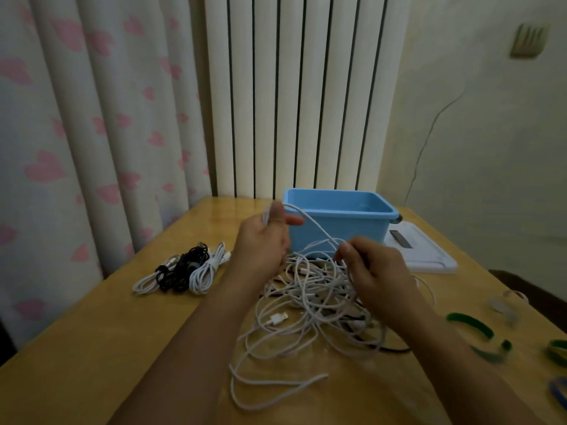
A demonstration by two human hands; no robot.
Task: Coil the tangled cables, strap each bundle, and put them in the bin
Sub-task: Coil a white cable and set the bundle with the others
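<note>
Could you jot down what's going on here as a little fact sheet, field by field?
left hand: raised, pinching a white cable's end
right hand: pinching a strand above the tangle
tangle: white cables, loose on the table, in front of the bin
bin: blue; no cable visible inside
bundles: white and black, coiled, left of the hands
straps: green, on the right

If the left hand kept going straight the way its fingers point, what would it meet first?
Most likely the near wall of the blue bin: the left hand, pinching a white cable, points toward it. Depth is unclear from this single view.
</note>
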